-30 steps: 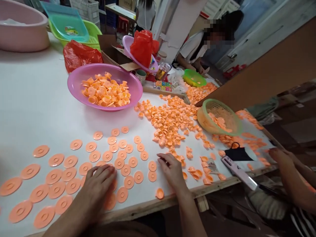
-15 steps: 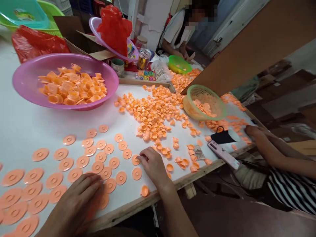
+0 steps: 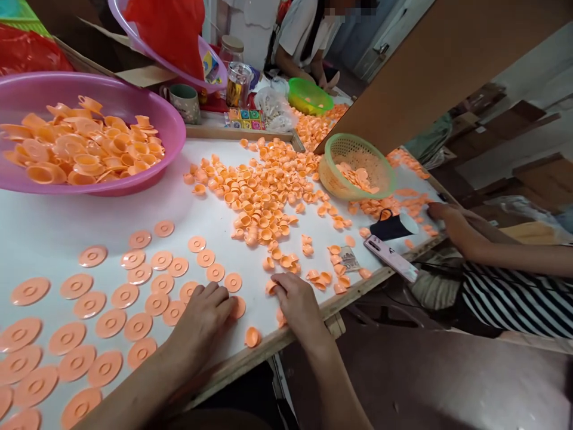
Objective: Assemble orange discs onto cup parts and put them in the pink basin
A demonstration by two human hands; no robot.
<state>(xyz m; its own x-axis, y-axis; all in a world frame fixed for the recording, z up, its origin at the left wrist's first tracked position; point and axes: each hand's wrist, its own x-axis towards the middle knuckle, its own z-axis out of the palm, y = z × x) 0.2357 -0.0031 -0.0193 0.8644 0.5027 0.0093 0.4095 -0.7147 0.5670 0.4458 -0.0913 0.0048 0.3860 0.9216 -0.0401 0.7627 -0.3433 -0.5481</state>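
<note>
My left hand [image 3: 206,313] is over the left part of the white table, fingers bent and close together. Its thumb and forefinger meet the edge of an orange toy saucer [image 3: 239,307]; the palm hides what lies below. To the right, my right hand [image 3: 298,303] pinches a small orange toy cup [image 3: 270,287] at its fingertips. Another orange cup [image 3: 281,317] shows partly beside its wrist. A single cup [image 3: 252,337] sits near the table edge between both arms. Rows of flat saucers [image 3: 111,323] spread out on the left.
A heap of cups [image 3: 264,197] covers the middle. Behind stand a pink basin [image 3: 172,152] of cups and saucers and a green colander [image 3: 385,185]. A phone [image 3: 391,258] and black mug [image 3: 389,227] lie right. Another person's arm [image 3: 470,233] reaches in; one more person sits behind.
My left hand has moved right, across the saucers. My right hand has left the saucer it was touching and now has a cup at its fingertips. The view has shifted right.
</note>
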